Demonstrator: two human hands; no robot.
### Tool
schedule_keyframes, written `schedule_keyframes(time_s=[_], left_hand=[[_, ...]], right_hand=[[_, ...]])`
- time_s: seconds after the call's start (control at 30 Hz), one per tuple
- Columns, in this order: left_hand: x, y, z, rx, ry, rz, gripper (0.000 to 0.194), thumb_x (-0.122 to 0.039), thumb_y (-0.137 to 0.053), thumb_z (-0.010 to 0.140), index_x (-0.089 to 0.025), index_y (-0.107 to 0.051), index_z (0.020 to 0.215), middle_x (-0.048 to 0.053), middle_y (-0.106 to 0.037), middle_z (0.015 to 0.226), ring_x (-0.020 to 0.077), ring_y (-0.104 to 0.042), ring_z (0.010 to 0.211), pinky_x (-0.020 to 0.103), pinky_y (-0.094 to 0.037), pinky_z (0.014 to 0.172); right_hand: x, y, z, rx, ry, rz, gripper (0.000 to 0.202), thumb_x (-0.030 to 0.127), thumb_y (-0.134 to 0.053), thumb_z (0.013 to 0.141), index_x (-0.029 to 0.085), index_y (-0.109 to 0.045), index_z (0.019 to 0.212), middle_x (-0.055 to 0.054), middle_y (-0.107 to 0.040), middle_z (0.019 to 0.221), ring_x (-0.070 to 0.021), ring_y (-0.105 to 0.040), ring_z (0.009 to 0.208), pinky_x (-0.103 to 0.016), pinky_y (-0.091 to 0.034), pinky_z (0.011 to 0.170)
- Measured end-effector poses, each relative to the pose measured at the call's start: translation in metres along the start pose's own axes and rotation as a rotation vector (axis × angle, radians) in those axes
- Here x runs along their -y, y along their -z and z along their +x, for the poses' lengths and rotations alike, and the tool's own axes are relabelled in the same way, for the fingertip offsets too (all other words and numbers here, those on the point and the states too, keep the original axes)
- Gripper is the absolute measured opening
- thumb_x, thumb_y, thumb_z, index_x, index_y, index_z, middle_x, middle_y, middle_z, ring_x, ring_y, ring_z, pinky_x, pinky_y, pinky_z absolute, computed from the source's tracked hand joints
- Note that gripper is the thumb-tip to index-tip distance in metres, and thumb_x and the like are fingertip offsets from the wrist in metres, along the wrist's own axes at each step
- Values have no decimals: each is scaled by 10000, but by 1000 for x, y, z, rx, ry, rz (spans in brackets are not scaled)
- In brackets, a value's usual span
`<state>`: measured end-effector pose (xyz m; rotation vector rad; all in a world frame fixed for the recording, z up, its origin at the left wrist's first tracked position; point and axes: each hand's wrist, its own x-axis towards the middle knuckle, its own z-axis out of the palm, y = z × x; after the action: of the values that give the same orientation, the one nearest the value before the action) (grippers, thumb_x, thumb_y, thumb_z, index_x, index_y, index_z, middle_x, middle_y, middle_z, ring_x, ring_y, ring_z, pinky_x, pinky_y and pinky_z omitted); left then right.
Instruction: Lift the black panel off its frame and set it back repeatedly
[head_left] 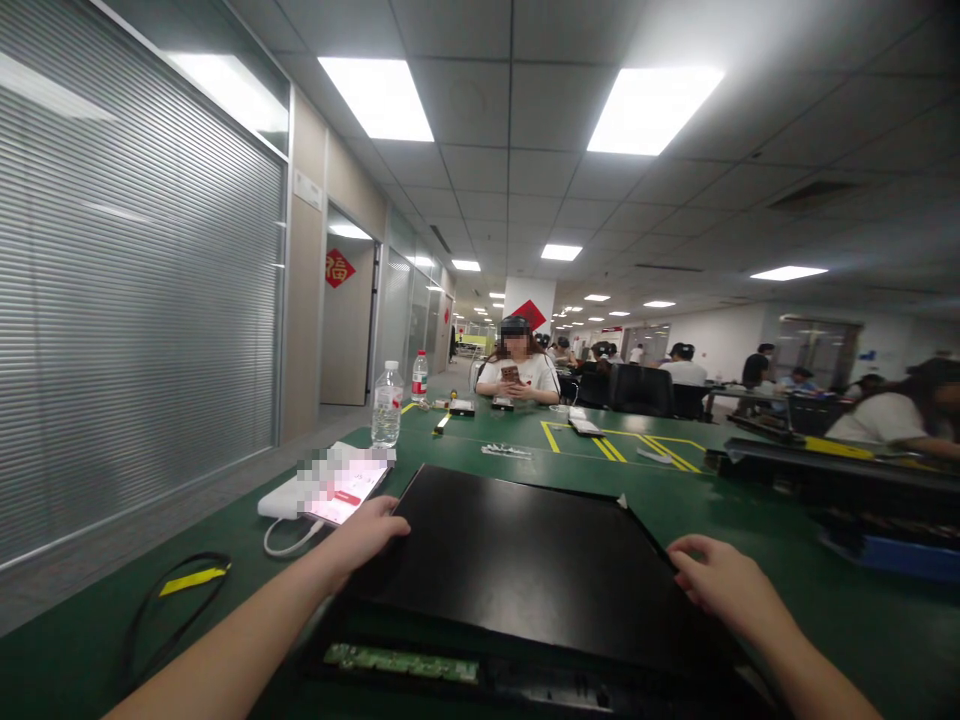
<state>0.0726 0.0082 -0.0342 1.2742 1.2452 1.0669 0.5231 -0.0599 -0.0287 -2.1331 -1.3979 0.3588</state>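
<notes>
A large black flat display panel (525,560) lies in front of me, tilted slightly, its dull surface facing up. My left hand (371,540) grips its left edge, thumb on top and the other fingers hidden below. At the right edge, my right hand (720,580) has its fingers curled against the rim. Along the near side, a dark frame (555,690) shows beneath the panel, with a narrow green circuit board (401,662) set in it. A whitish scrap (622,501) sticks up at the panel's far right corner.
On the green table (420,450) are a lit phone (349,490) with a white cable, a water bottle (387,405) and a black cable loop (180,600) to the left. Dark panels (847,470) are stacked at right. Across the table sits a person (517,375) holding a phone.
</notes>
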Motion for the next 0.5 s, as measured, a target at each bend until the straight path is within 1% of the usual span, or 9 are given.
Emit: schedule_keyframes(time_s=[0.17, 0.27, 0.4, 0.5], left_hand=[[-6, -3, -5, -53, -23, 64, 248, -136, -615, 551, -165, -611, 797, 19, -686, 630, 225, -644, 624, 271, -463, 543], [-8, -5, -8, -77, -21, 63, 245, -121, -620, 540, -170, -612, 780, 17, -688, 638, 224, -646, 630, 265, -461, 540], [-10, -6, -10, -57, -21, 21, 252, -115, -618, 541, -171, -610, 787, 13, -686, 633, 230, -653, 645, 275, -476, 570], [-11, -7, -12, -27, 3, 1, 281, -121, -613, 555, -169, -604, 832, 13, -688, 629, 244, -660, 660, 295, -489, 583]], right_hand=[[5, 1, -3, -28, 22, -92, 265, 366, -462, 719, 227, -660, 827, -61, -690, 761, -206, -634, 674, -272, -450, 563], [7, 2, -4, -30, 25, -113, 260, 369, -470, 714, 229, -665, 813, -61, -691, 773, -210, -634, 691, -274, -445, 576], [7, 2, -5, -30, 36, -115, 259, 369, -466, 716, 236, -667, 809, -55, -689, 768, -210, -632, 697, -277, -440, 587], [6, 2, -4, -36, 44, -112, 250, 366, -477, 709, 238, -670, 804, -55, -690, 771, -212, -632, 697, -279, -439, 587]])
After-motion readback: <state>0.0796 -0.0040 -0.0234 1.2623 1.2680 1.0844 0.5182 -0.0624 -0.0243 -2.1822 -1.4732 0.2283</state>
